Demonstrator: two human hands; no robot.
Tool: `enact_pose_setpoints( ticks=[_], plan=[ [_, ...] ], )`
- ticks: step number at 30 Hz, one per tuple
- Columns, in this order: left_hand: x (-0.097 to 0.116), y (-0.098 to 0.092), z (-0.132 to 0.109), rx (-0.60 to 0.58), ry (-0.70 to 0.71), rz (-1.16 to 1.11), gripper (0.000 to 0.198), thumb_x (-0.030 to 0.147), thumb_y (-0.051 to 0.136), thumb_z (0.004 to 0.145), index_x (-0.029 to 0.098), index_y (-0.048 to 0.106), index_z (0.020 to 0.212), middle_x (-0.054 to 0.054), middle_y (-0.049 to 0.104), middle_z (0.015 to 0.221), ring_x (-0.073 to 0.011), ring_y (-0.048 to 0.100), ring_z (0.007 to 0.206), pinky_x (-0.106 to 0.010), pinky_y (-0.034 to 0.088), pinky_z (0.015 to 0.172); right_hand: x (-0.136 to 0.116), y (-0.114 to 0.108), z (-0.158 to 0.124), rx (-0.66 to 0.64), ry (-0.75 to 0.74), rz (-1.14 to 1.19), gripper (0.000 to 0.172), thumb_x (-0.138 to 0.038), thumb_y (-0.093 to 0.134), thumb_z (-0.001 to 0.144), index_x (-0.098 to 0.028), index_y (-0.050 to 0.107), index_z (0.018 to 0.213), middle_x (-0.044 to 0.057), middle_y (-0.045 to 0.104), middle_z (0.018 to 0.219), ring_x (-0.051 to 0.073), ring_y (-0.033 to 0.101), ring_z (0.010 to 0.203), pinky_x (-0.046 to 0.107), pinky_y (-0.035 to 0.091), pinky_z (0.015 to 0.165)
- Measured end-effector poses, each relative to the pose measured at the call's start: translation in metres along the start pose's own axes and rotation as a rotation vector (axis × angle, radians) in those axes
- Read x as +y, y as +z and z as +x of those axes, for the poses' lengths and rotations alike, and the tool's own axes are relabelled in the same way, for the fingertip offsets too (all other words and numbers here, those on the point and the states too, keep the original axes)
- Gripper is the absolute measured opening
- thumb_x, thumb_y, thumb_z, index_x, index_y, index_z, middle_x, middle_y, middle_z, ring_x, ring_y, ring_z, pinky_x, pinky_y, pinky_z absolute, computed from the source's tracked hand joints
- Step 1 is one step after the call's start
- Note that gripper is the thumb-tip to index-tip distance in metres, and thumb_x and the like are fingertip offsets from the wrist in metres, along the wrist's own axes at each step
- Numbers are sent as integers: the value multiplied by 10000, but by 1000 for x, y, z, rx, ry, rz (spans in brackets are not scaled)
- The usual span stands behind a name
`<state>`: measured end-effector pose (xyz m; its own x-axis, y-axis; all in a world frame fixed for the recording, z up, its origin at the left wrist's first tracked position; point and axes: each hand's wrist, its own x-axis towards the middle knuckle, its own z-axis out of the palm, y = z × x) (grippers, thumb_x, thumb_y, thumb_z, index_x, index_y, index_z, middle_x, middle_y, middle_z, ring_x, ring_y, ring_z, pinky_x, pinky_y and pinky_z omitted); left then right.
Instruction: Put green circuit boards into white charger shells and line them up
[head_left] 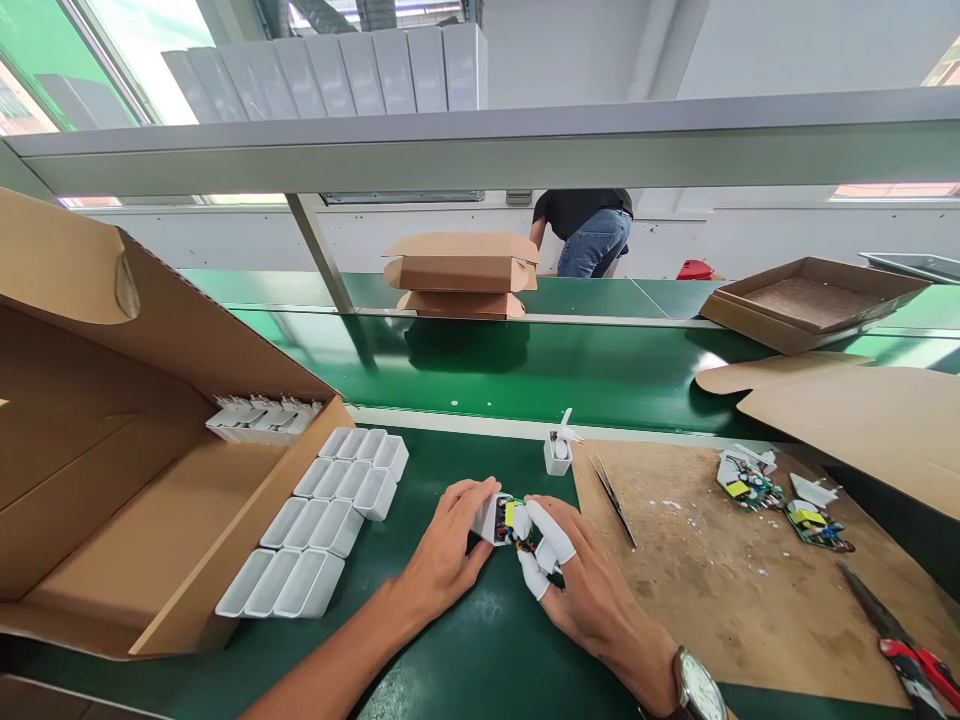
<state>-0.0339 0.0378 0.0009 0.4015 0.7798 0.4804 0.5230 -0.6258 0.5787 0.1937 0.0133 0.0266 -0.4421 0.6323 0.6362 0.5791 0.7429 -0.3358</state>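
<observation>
Both hands meet over the green mat, clamped on one small unit: left hand [450, 545] fingers curled together around a white case [486, 516], thumb on its near side; right hand [581, 580], white cots on thumb and two fingers [551, 532], pinching a circuit board [511, 520] with a yellow part that sits at the case's open end. Board and case touch, held just above the mat between the two sets of fingertips. Watch [699, 685] on the right wrist. Just beyond the right fingers, a small white cup [557, 456] with white bits sticking out. To the right of them, tweezers [613, 497] lie on a brown board [697, 570]; further right on it, two more loose circuit boards [780, 500] with white case pieces, well apart from the hands. Red-handled cutters [900, 645] at the far right edge. Left of the left fingers, rows of white cases [322, 520] lie side by side on the mat, touching an open cardboard box [127, 480]; more cases in the box at its far side. Past the mat, a green conveyor [525, 365], flat cardboard boxes [461, 275] stacked beyond it, a cardboard tray [810, 305] to the right. Another person [585, 230] stands behind, bent over.
</observation>
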Motion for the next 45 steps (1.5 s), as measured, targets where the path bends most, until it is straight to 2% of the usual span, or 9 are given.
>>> enact_pose_setpoints(
  ticks=[8,16,24,29,34,39,42,45],
  plan=[
    [0,0,0,-10,-3,27,748,62,553,931,308,266,1576,-103,591,1427,-267,533,1324,-489,512,1106,-4,-2,3,-27,15,-28,772,8,489,892,-149,236,1604,201,598,1331,333,591,1251,524,615,985],
    [2,0,1,-17,-6,41,747,58,546,923,307,276,1573,-103,601,1413,-271,547,1313,-496,512,1105,-5,-4,4,-44,55,-16,810,-13,488,895,-199,182,1621,190,597,1325,342,611,1224,535,627,940],
    [1,1,1,3,24,46,732,73,552,932,304,287,1574,-103,610,1400,-269,555,1295,-496,514,1097,-7,-5,5,-50,71,-17,836,-5,495,895,-214,154,1629,184,595,1349,340,612,1233,540,620,959],
    [2,0,3,14,30,54,731,69,556,934,305,287,1571,-95,620,1389,-259,552,1289,-479,510,1102,-6,-4,4,-58,62,-30,821,5,497,889,-174,176,1623,202,590,1366,353,581,1287,551,609,989],
    [3,0,3,7,10,63,714,71,555,929,302,309,1559,-100,623,1384,-264,568,1292,-480,515,1097,-6,-4,4,-68,92,-7,803,-21,499,918,-207,180,1631,177,600,1374,336,598,1274,538,606,1005],
    [4,0,2,-13,9,35,695,94,568,942,300,318,1557,-108,618,1409,-271,570,1315,-500,507,1111,-5,-3,5,-77,80,16,778,-27,509,916,-186,224,1622,176,608,1378,328,595,1281,523,600,1020],
    [6,1,1,-49,28,-70,699,137,589,955,303,300,1569,-115,593,1455,-270,577,1332,-503,509,1121,-5,-4,7,-66,54,72,704,-133,587,960,-218,286,1591,163,634,1340,322,617,1253,521,602,1013],
    [6,3,-1,-118,-29,-231,738,167,590,957,287,237,1594,-135,543,1513,-267,579,1358,-493,514,1133,-3,-5,8,-51,72,196,592,-263,598,1006,-250,354,1546,154,610,1392,300,598,1302,513,578,1055]
  ],
)
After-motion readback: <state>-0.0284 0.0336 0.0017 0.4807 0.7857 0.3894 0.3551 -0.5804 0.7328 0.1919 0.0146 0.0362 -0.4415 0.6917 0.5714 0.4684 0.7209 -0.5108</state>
